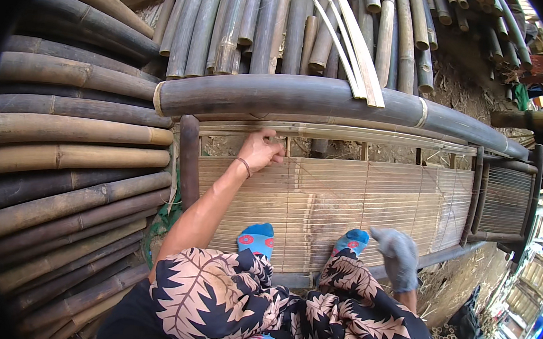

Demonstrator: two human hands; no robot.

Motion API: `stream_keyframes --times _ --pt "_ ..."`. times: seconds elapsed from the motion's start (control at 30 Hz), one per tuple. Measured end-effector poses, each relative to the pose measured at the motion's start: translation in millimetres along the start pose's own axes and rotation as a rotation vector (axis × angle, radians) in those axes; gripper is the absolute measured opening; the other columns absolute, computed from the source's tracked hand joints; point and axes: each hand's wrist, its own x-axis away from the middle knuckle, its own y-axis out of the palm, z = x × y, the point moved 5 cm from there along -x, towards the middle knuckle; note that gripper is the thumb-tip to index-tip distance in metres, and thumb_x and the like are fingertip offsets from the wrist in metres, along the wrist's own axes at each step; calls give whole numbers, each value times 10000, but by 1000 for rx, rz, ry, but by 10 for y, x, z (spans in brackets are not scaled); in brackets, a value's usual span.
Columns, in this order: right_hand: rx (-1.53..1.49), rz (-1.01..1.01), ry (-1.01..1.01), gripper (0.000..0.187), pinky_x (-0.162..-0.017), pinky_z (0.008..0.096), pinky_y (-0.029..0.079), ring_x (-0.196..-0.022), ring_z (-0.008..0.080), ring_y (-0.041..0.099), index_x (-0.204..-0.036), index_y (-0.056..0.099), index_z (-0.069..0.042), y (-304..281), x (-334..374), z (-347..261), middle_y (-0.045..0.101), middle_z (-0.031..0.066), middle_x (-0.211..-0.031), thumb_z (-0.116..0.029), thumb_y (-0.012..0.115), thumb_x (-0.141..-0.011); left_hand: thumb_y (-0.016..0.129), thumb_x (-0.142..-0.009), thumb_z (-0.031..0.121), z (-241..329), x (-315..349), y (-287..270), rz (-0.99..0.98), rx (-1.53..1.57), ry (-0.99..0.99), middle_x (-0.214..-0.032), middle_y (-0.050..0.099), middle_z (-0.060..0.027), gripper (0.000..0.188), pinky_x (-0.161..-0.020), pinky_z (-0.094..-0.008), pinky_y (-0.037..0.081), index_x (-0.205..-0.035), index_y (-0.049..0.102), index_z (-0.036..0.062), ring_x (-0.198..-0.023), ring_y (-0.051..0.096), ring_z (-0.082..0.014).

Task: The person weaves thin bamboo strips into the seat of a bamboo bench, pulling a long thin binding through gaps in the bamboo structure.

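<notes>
My left hand (263,152), bare with a thin brown band at the wrist, is closed at the far edge of a slatted bamboo bench seat (333,207). Its fingertips are pinched together beside a gap in the frame; whatever is between them is too small to make out. Thin dark cords run across the slats. Above my right knee hovers my right hand (398,253) in a grey glove, slightly blurred. One finger points left, apart from the rest, and nothing shows in this hand. My feet, in blue patterned socks (256,238), rest on the slats.
A thick dark bamboo pole (290,100) spans the far side, with pale split strips (359,54) lying across it. Bamboo poles (81,128) are stacked at the left, and more cut lengths (232,24) lie beyond. Another slatted panel (506,200) adjoins at the right.
</notes>
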Motion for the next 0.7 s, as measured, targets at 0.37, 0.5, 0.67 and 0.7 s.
stream_keyframes --times 0.37,0.5,0.67,0.7 --pt "1855 747 298 527 -1013 417 449 -1067 331 624 -1274 605 -49 -1783 599 143 668 179 -1143 -254 721 -802 465 -996 261 -318 -83 203 27 -845 315 -1013 676 -206 295 -887 -500 468 -1073 602 11 -980 637 -399" --pt "1506 196 -367 419 -969 447 450 -1096 356 587 -1152 639 -74 376 -935 527 651 165 -1109 -342 719 -840 452 -1005 277 -467 -42 159 39 -984 332 -1041 679 -185 302 -859 -512 421 -1072 595 19 -965 623 -371" --pt "1617 -93 -343 303 -784 447 503 -902 330 635 -936 681 -75 1524 -1772 734 669 155 -903 -368 666 -855 488 -988 291 -448 -57 186 69 -891 400 -983 684 -165 322 -878 -500 403 -1179 589 51 -965 614 -365" --pt "1666 -144 -311 286 -766 443 510 -893 328 642 -914 685 -75 1582 -1830 843 671 158 -883 -355 655 -861 490 -990 286 -449 -59 192 51 -893 370 -989 681 -161 352 -886 -495 403 -1241 583 57 -970 608 -365"
